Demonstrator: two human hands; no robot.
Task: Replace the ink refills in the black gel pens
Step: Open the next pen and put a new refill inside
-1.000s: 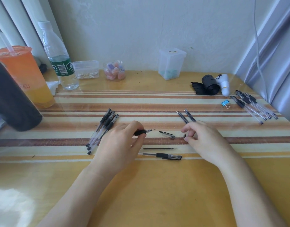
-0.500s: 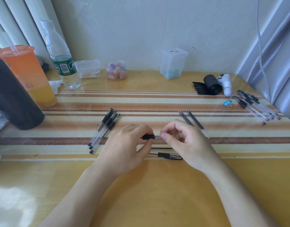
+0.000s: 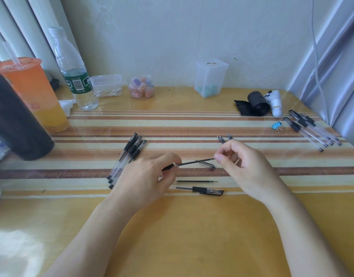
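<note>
My left hand (image 3: 146,178) grips a black-gripped pen barrel (image 3: 169,167) at table centre. My right hand (image 3: 246,166) pinches the tip end of a thin black ink refill (image 3: 196,162), most of which sticks out of the barrel. Behind the refill lies a pen cap (image 3: 208,166). A loose refill (image 3: 196,181) and a capped gel pen (image 3: 202,190) lie in front of my hands. Several gel pens (image 3: 130,154) are bunched at the left. Spare refills (image 3: 224,138) lie behind my right hand.
Several more gel pens (image 3: 312,128) and a blue binder clip (image 3: 277,126) lie at the far right. An orange drink cup (image 3: 32,92), dark tumbler (image 3: 14,124) and water bottle (image 3: 74,70) stand at the left. Small plastic boxes (image 3: 211,76) line the wall.
My right hand left the table, came to the pen tip in my left hand, then drew the refill out to the right. The cap behind it is now uncovered.
</note>
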